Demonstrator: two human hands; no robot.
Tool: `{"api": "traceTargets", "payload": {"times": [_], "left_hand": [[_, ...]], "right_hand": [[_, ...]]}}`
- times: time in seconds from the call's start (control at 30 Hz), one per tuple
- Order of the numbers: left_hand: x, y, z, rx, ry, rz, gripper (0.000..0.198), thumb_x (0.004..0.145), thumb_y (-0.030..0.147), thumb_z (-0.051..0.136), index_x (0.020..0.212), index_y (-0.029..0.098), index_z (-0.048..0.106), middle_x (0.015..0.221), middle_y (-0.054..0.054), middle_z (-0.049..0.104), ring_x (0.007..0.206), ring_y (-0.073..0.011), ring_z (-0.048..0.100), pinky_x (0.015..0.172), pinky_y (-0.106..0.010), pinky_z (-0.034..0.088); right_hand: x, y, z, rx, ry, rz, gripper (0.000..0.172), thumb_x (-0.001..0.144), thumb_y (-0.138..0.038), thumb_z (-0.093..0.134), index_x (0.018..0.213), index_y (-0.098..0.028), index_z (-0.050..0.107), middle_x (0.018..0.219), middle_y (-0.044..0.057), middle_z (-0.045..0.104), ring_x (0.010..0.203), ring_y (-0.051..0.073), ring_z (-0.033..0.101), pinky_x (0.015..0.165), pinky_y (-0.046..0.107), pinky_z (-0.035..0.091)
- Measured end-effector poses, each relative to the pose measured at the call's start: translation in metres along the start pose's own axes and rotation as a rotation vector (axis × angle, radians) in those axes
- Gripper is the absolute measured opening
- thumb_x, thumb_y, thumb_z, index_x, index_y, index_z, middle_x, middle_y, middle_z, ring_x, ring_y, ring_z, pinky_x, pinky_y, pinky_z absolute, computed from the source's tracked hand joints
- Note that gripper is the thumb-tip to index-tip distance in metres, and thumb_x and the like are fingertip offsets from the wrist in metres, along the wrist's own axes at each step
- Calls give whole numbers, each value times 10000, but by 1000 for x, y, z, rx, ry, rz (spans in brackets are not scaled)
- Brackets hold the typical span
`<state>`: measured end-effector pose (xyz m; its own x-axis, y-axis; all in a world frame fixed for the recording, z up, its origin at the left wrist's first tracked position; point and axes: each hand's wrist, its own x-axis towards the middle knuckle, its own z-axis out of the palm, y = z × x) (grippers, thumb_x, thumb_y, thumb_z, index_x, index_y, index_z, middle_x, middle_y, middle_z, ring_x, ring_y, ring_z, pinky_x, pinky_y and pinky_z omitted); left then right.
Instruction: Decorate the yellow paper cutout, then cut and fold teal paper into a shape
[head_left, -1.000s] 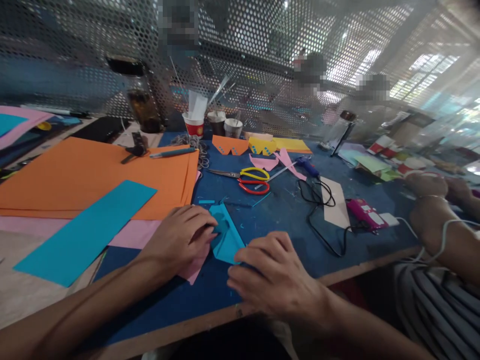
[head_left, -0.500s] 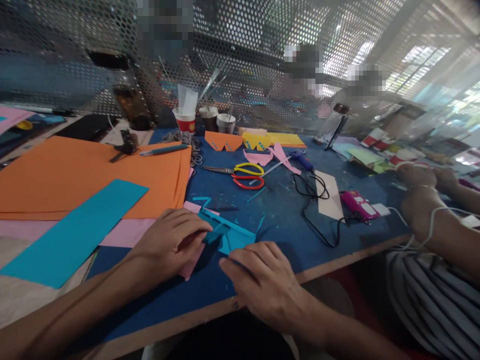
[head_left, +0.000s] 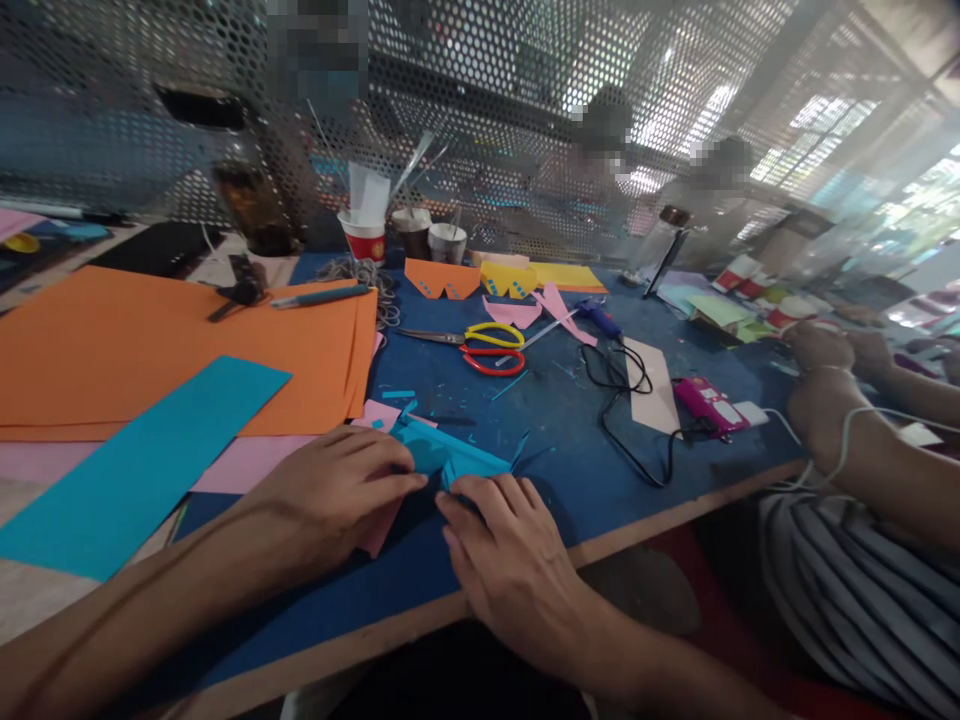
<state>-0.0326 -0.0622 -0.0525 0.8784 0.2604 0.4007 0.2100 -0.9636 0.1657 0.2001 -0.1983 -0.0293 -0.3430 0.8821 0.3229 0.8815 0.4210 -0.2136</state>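
Observation:
A folded piece of blue paper (head_left: 466,458) lies on the blue tabletop between my hands, with a thin strip curling up at its right end. My left hand (head_left: 352,488) pinches its left part, thumb pointing right. From the near side, my right hand (head_left: 514,540) grips the lower right edge with curled fingers, which partly hide the paper. Under my left hand, a pink paper scrap (head_left: 382,530) shows. Just beyond are scissors (head_left: 480,345) with one yellow and one red handle, lying among small blue offcuts.
Left of me lie orange sheets (head_left: 150,340) with a long blue strip (head_left: 150,460) across them. Folded orange (head_left: 442,280) and yellow pieces (head_left: 506,281), a glue gun (head_left: 600,318) and a magenta box (head_left: 709,403) are farther off. A co-worker's arm (head_left: 840,420) rests at right.
My right hand has moved in closer and now grips the blue paper's near edge. My left thumb has stretched out along the paper. The view has shifted slightly.

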Motion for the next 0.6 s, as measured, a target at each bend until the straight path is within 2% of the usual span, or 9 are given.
{"api": "traceTargets", "payload": {"times": [0.17,0.27,0.37,0.43,0.47,0.53,0.6], "left_hand": [[2,6,1,-56,-15,-96,343,944,143,542,1208,257,730,1116,-71,732,1030,-260,649,907,-433,491],[3,7,2,-83,-15,-123,343,964,149,517,1189,272,744,1104,-76,731,1009,-260,640,884,-436,490],[4,6,2,-137,26,-132,359,990,133,474,1172,283,745,1095,-70,725,968,-246,625,829,-409,487],[6,6,1,-164,49,-137,335,1003,132,468,1136,272,742,1081,-66,721,951,-238,624,811,-395,485],[7,6,0,-171,51,-141,313,1009,140,476,1120,264,740,1075,-65,720,949,-235,626,812,-390,487],[10,7,-2,-172,39,-163,280,1020,161,491,1105,258,740,1071,-65,722,961,-232,636,830,-386,495],[12,9,-4,-165,24,-188,274,1029,181,496,1112,259,745,1076,-66,726,985,-235,646,851,-385,504]], "right_hand": [[2,0,0,4,9,-12,259,1044,-146,568,1284,-182,658,1176,55,708,1013,231,613,831,409,468],[-2,3,-1,51,60,-21,245,1049,-161,571,1271,-210,661,1167,47,718,1000,221,625,834,399,465],[-9,10,-1,125,254,62,130,1035,-181,592,1132,-226,666,1066,39,713,950,205,632,844,382,478],[-13,19,-2,133,425,226,67,1005,-192,614,1063,-220,633,988,44,687,913,207,635,833,379,492],[-15,24,-1,139,472,320,93,988,-201,627,1079,-216,617,982,48,675,896,208,638,822,379,502],[-15,36,-1,206,444,445,274,949,-225,659,1215,-206,595,1059,66,671,871,198,650,803,370,529],[-12,47,-1,329,320,456,380,932,-230,670,1305,-210,598,1167,80,672,876,179,664,801,348,545]]}}
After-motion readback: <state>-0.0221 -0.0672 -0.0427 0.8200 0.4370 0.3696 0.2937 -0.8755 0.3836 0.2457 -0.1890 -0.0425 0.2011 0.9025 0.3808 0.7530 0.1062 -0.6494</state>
